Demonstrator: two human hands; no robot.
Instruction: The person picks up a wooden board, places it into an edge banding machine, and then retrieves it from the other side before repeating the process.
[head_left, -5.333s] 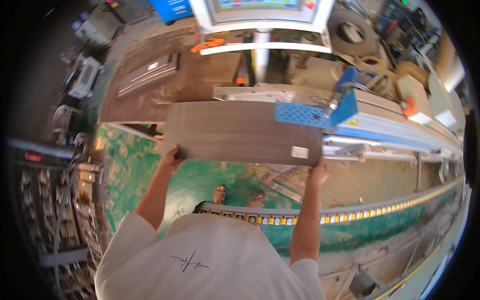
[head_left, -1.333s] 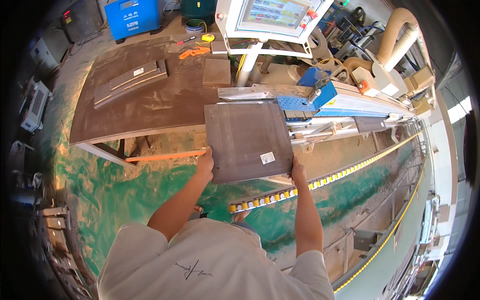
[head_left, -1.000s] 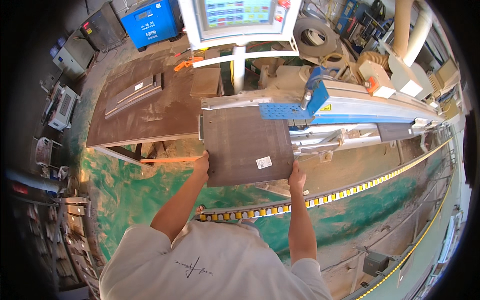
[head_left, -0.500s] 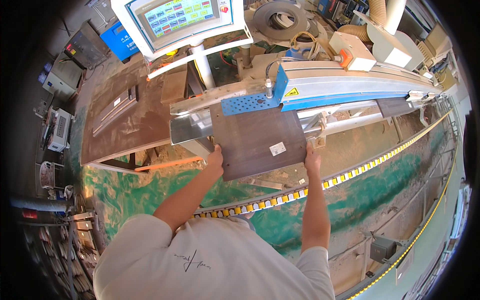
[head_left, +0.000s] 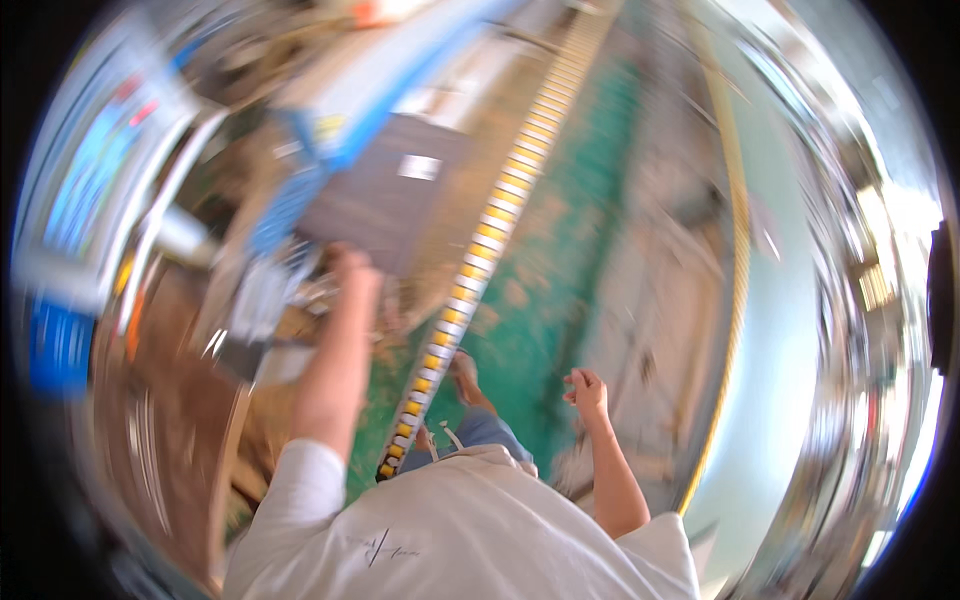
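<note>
The whole view is motion-blurred and tilted. A dark flat panel (head_left: 380,200) with a white label (head_left: 420,167) lies on the machine bed under a blue rail (head_left: 330,110). My left hand (head_left: 350,268) reaches forward and sits on the panel's near edge; its fingers are smeared by blur. My right hand (head_left: 587,390) hangs free at my right side, away from the panel, with its fingers curled and nothing in them.
A yellow-and-black cable chain (head_left: 470,270) runs along the green floor (head_left: 545,270) beside my feet (head_left: 462,370). A control screen (head_left: 90,170) stands at the far left and a brown worktable (head_left: 170,420) at the lower left.
The view has swung sharply and blurred. My right hand has let go of the panel and dropped to my side. The panel lies further under the blue rail, with my left hand still on it.
</note>
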